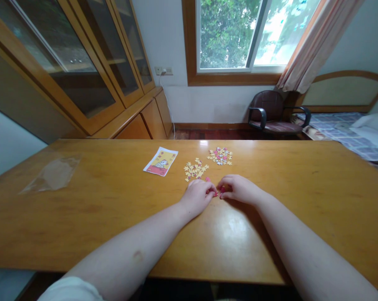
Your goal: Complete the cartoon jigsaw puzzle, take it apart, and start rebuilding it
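Both of my hands meet over the middle of the table, fingertips close together. My left hand [199,195] has its fingers closed on a red puzzle piece [216,194]. Facing it, my right hand [237,187] pinches another small red puzzle piece [222,190] between thumb and fingers. Just beyond my left hand lies a loose group of mostly yellow puzzle pieces [195,169]. A second pile of mixed pink, white and yellow pieces [220,156] sits farther back to the right. A single pink piece [208,179] rests between the hands and the piles.
A picture card [161,161] with a yellow and red print lies left of the pieces. A clear plastic bag [52,173] is flat on the wooden table [113,225] at far left. Beyond the table stand a glass-door cabinet [126,90], an armchair [270,110] and a bed [342,129].
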Motion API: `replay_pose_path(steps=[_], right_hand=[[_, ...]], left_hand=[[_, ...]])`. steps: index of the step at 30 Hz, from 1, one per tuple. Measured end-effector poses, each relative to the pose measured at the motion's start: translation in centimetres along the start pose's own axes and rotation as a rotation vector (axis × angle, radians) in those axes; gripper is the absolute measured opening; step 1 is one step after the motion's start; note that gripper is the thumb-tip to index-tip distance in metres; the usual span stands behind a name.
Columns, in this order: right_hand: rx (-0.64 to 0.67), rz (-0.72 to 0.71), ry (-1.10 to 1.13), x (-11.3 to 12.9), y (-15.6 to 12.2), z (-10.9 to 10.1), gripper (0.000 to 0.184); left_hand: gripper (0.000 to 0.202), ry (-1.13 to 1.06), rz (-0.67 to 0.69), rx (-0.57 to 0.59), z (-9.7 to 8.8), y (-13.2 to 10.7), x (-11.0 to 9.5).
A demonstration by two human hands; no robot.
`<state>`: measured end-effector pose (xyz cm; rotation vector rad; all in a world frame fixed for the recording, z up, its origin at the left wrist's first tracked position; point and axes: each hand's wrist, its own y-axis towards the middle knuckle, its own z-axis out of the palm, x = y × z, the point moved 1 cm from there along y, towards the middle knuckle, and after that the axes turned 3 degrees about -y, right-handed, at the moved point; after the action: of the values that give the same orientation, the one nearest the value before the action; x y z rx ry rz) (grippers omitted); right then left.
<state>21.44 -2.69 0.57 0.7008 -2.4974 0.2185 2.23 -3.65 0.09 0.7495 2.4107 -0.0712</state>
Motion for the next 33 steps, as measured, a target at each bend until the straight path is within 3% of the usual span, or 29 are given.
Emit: replay_pose_path(steps=[9, 27, 33], right_hand=[[0.002, 0.025, -0.020, 0.1, -0.1, -0.1, 0.015], [-0.014, -0.006, 0.005, -0.5, 0.1, 0.3, 0.021], [-0.010, 0.000, 0.016, -0.3, 0.1, 0.2, 0.020]], left_hand=[[0.016, 0.041, 0.028, 0.044, 0.6, 0.0, -0.2], [0.018, 0.173, 0.016, -0.029, 1.3, 0.1, -0.4], [0.019, 0.216, 0.024, 0.008, 1.3, 0.1, -0.5]])
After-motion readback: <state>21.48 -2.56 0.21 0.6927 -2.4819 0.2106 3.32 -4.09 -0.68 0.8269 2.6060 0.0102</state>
